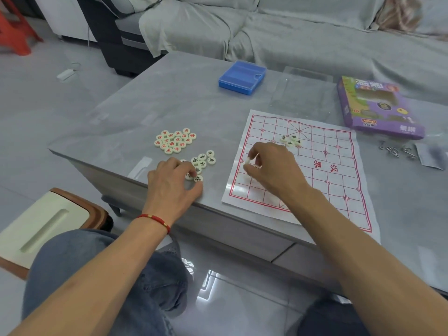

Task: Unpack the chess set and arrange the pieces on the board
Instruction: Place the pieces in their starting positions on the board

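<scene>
A white paper board (322,170) with a red grid lies on the grey table. Several black-lettered pieces (291,139) sit together near its far edge. My right hand (274,168) hovers over the board's left side and pinches a cream piece (247,161) on edge between thumb and fingers. My left hand (173,185) rests on the table left of the board, its fingertips on a black-lettered piece (198,178) at the near end of a loose cluster of black-lettered pieces (204,160). A pile of red-lettered pieces (175,140) lies farther back.
A blue plastic case (242,76) stands at the table's far side, a clear lid (300,93) beside it. A purple game box (378,107) and metal ring puzzles (394,150) lie at the right. A sofa stands behind; a stool (48,221) sits at lower left.
</scene>
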### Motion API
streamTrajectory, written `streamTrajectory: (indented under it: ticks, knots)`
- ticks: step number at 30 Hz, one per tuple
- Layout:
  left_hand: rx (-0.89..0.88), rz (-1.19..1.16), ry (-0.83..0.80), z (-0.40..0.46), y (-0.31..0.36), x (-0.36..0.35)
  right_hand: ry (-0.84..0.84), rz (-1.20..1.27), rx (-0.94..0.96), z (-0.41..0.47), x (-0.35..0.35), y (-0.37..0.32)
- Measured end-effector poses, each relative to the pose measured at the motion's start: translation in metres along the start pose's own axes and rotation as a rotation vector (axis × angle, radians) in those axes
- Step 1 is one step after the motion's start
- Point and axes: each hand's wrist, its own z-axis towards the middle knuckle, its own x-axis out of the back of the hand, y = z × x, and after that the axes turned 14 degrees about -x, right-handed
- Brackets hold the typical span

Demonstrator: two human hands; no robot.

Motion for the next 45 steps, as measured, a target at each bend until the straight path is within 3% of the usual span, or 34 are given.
streamTrajectory:
  ticks: [9, 18, 24, 28, 37, 45]
  knots:
    - [-0.069, -0.040, -0.145, 0.005, 0.009, 0.009, 0.005, -0.081, -0.122, 0.006, 0.043, 0.079]
    - [-0.089, 0.022, -0.299, 0.015, 0.019, 0.015, 0.013, -0.034, -0.104, 0.024, 0.044, 0.111]
    - [-0.182, -0.113, -0.176, 0.048, 0.066, 0.013, 0.004, -0.011, -0.102, 0.050, 0.048, 0.129]
    - [-0.231, -0.120, -0.241, 0.114, 0.107, -0.029, 0.028, 0.012, -0.126, 0.075, 0.054, 0.139]
    - [-0.132, 0.226, -0.287, 0.191, 0.131, -0.094, -0.022, 0.140, -0.195, 0.098, 0.046, 0.167]
    - [-0.053, 0.057, -0.228, 0.181, 0.130, -0.090, -0.010, 0.099, -0.103, 0.094, 0.054, 0.167]
